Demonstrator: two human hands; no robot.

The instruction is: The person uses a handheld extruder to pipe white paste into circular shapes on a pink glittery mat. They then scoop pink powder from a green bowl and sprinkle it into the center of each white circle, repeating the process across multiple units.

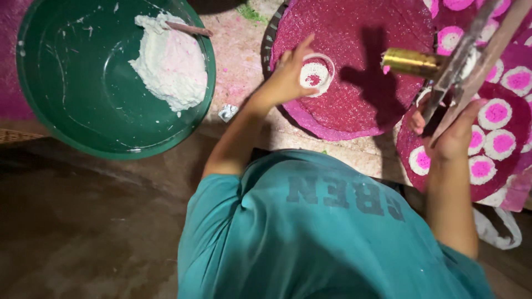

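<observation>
- left hand [285,77]: fingers pinch white ring [317,73] at its rim, near left edge of pink tray [354,33].
- ring likely light, filling crumbly; hold by rim.
- right hand [451,135]: fingers clamped around press handle [471,61].

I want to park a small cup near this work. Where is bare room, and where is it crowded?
Most of the near magenta tray is bare beyond the white ring under the left hand. The speckled strip between the green basin and that tray is free too. The right tray, by the right hand, is packed with pink-centred white discs.
</observation>
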